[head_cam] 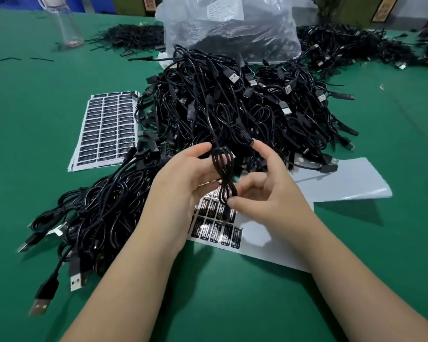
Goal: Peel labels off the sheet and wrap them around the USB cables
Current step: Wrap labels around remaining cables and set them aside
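Hundreds of black USB cables lie in a tangled heap (245,107) on the green table (35,119), with a smaller pile (97,218) near the left forearm and a clear bag (232,28) of more stock behind. A full label sheet (106,130) lies flat just left of the heap; a part-used sheet (232,230) lies under the hands, several black labels left on it and its backing curling up at the right.

One coiled cable (224,176) is held above the part-used sheet. The left hand (183,178) holds it from the left, fingers curled toward the upper loops. The right hand (262,191) pinches the lower end of the coil between thumb and a curled finger, index finger raised near the connector (247,139).

Handling, as judged: the cable is light, limp and springy; the loops will splay if released, so hold is best taken at the coil's waist, where a label would bind it. Labels are thin and tacky, likely to fold on themselves; lift by a corner.

Not determinable: whether a label is already on the coil or on a fingertip, as the fingers cover that spot. Label print is too small to read in full. The left palm side is hidden.
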